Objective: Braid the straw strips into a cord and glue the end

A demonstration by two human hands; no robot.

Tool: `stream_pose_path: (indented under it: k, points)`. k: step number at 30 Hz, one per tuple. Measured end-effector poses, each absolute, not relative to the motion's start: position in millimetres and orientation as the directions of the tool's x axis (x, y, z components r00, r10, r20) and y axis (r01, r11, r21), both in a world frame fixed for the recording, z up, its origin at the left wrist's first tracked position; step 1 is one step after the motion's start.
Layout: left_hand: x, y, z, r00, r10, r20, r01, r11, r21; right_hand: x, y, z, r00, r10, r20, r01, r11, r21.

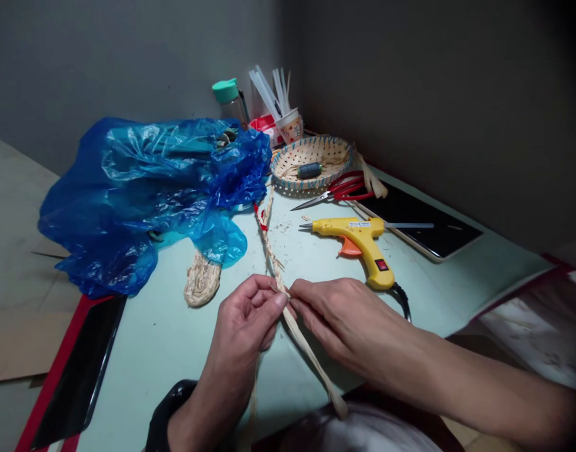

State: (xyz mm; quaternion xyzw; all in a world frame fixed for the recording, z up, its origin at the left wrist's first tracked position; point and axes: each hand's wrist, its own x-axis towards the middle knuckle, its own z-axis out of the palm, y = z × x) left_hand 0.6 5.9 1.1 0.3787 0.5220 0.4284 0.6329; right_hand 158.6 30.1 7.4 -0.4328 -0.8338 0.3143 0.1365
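A pale straw-like braid (271,254) runs up the table from my hands, with a bit of red near its far end. My left hand (250,311) pinches the braid between thumb and fingers. Close against it, my right hand (335,314) has thumb and fingertips pressed together at the same spot, gripping a strand of the fibre. A loose fibre strand (311,355) trails from there toward my lap. Beyond my left hand lies a coiled bundle of fibre (203,282). To the right rests a yellow glue gun (358,235) with a glue stick in its back.
A blue plastic bag (165,182) covers the table's far left. Red-handled scissors (339,190) lie before a woven basket (311,157) holding a thread spool (309,171). Behind are a paper cup (290,125) of glue sticks and a green-lidded bottle (228,97). A dark flat tablet-like device (429,220) lies right.
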Motion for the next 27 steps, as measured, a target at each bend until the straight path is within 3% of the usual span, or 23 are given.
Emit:
stream_pose_path:
  k: [9, 12, 20, 27]
  points:
    - [5.5, 5.6, -0.7, -0.037, 0.966, -0.257, 0.143, 0.260, 0.955, 163.6, 18.2, -5.7, -0.628, 0.761, 0.160, 0.716, 0.646, -0.265]
    - [7.5, 3.3, -2.6, -0.057, 0.971, -0.234, 0.124, 0.239, 0.963, 158.8, 10.2, 1.9, -0.665, 0.725, 0.180, 0.690, 0.688, -0.223]
    - [4.7, 0.3, -2.2, -0.023, 0.941, -0.339, -0.111, 0.334, 0.936, 134.2, -12.0, 3.8, -0.589, 0.711, 0.383, 0.739, 0.666, -0.101]
    - [6.4, 0.8, 5.4, 0.001, 0.950, -0.311, -0.024, 0.311, 0.950, 142.0, -9.4, 3.0, -0.603, 0.732, 0.318, 0.732, 0.666, -0.143]
